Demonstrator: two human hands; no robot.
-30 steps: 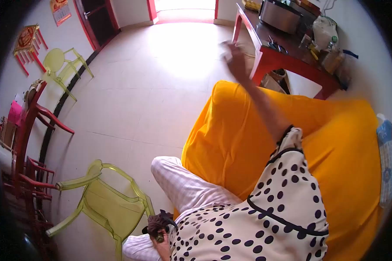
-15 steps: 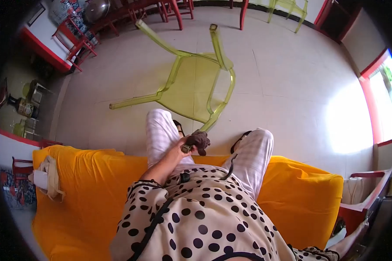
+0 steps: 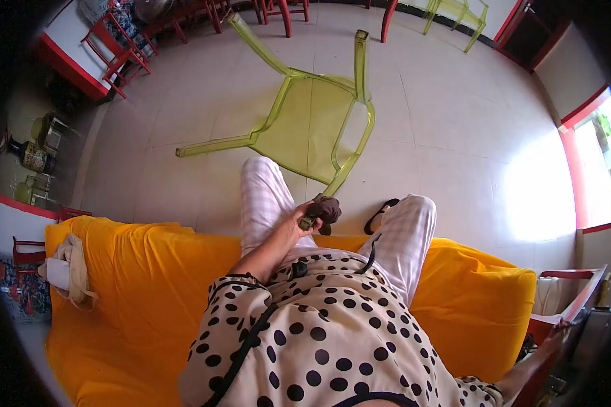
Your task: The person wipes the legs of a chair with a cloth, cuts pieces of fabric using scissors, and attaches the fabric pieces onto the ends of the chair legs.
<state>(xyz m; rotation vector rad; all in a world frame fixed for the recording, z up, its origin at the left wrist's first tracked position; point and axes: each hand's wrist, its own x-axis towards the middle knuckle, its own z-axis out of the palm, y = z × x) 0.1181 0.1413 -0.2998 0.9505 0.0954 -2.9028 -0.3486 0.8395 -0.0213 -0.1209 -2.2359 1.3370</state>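
My left hand (image 3: 297, 220) is closed around the end of one leg of a see-through green chair (image 3: 302, 125). A crumpled dark brown cloth (image 3: 326, 208) is bunched against that leg at my fingers. The chair is tipped over in front of my knees, its other visible legs pointing away and to the left. Out at the lower right, my right arm reaches sideways. My right hand (image 3: 558, 334) is by a red-framed piece of furniture (image 3: 569, 312), its fingers too blurred and dark to make out.
I sit on a seat with a yellow cover (image 3: 142, 271). A beige bag (image 3: 75, 271) lies on its left end. Red chairs (image 3: 119, 54) and another green chair (image 3: 458, 17) stand at the back. Tiled floor (image 3: 448, 122) spreads ahead, with a bright window (image 3: 594, 163) at right.
The chair, my left hand and the cloth appear shifted slightly right in view, and the whole scene has shifted a little too. My right forearm now reaches higher along the red-framed furniture.
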